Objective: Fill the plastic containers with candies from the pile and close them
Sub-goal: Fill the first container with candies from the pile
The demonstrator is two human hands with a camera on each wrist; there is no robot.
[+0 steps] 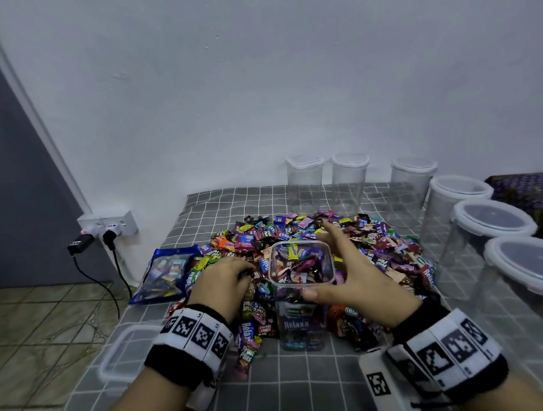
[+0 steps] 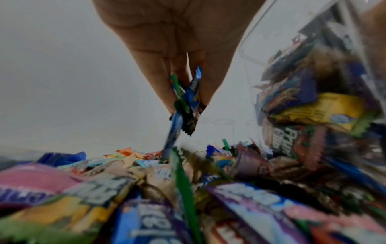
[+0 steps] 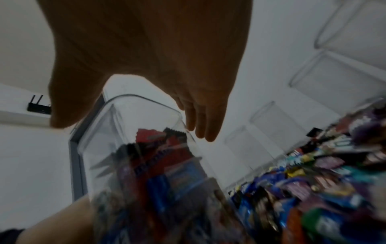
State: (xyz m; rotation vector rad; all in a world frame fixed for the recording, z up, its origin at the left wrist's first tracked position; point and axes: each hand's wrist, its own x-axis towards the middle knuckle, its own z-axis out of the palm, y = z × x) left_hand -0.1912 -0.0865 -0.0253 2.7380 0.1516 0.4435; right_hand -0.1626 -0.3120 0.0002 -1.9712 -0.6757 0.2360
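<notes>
A tall clear square container [image 1: 301,295] stands lidless at the front of the candy pile [image 1: 377,240], filled with wrapped candies almost to its rim. My left hand [image 1: 223,278] is down on the pile just left of it; in the left wrist view its fingertips [image 2: 167,99] pinch a few wrapped candies [image 2: 188,102] lifted off the pile. My right hand [image 1: 350,273] hovers at the container's right side, fingers spread and straight, thumb at the near rim, holding nothing. The same container [image 3: 135,148] shows under that palm [image 3: 200,115].
Several empty lidded containers line the back [image 1: 349,181] and right [image 1: 487,224] of the checked cloth [image 1: 306,387]. A loose clear lid [image 1: 126,350] lies at the front left. A blue candy bag [image 1: 166,275] lies left of the pile. Wall sockets with plugs [image 1: 106,231] sit beyond the table's left edge.
</notes>
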